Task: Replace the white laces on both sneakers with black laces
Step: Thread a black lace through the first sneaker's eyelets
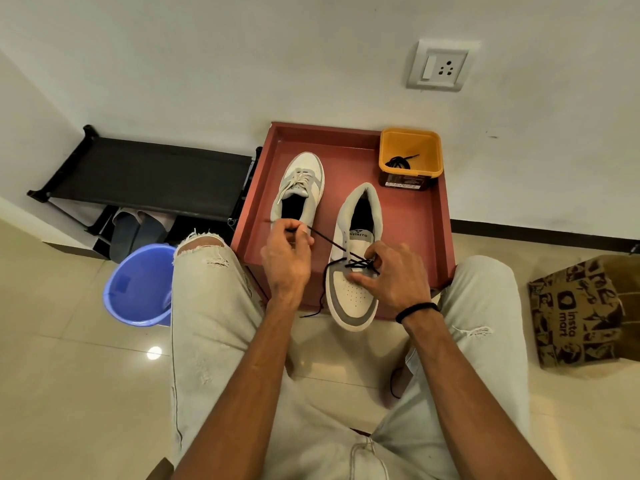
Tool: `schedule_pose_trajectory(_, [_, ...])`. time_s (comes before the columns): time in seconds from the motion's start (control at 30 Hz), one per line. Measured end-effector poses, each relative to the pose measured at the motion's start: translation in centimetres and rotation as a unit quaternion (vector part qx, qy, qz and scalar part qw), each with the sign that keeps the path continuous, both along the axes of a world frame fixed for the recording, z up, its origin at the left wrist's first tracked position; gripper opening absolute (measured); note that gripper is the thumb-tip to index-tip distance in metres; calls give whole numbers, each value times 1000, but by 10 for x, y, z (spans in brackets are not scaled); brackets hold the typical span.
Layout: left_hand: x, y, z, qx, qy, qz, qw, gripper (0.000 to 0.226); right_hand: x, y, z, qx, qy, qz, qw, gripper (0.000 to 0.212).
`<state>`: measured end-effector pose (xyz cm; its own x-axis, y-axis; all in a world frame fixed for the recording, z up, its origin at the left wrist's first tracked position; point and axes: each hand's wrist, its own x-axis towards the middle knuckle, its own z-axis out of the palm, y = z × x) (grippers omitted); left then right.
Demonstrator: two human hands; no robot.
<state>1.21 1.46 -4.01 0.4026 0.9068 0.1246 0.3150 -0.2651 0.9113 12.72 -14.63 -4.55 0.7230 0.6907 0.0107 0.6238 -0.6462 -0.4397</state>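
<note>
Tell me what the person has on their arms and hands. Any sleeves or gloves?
No sleeves or gloves show: both forearms are bare right down to the hands. The right hand has a thin black band round its wrist. The left hand and its wrist wear nothing. I see no rings or watch.

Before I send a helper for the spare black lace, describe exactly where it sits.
Find the red tray against the wall. In its far right corner stands a yellow tub; the spare black lace lies coiled inside, alone, unlike the one being threaded through the nearer sneaker.
</note>
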Motion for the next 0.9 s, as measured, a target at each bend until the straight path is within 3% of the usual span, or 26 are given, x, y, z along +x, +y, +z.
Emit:
schedule_pose_trajectory(0.13, [-2, 1, 1, -44, -29, 37, 998, 21, 4, -3, 1, 2, 21, 6, 1000, 56])
schedule_pose_trajectory(0.27, [1, -10, -7, -12, 67, -112, 991, 39, 4, -4, 0, 21, 36, 11, 999, 59])
schedule_pose_trajectory(0.4, [7, -19, -21, 62, 167, -229, 957, 24, 5, -4, -2, 22, 44, 22, 999, 68])
schedule_pose_trajectory(0.6, [8, -14, -23, 81, 188, -197, 959, 10, 5, -2, -3, 34, 57, 18, 998, 62])
schedule_pose_trajectory(0.9, [1, -2, -25, 48, 145, -35, 988, 4, 7, -2, -6, 38, 66, 20, 997, 62])
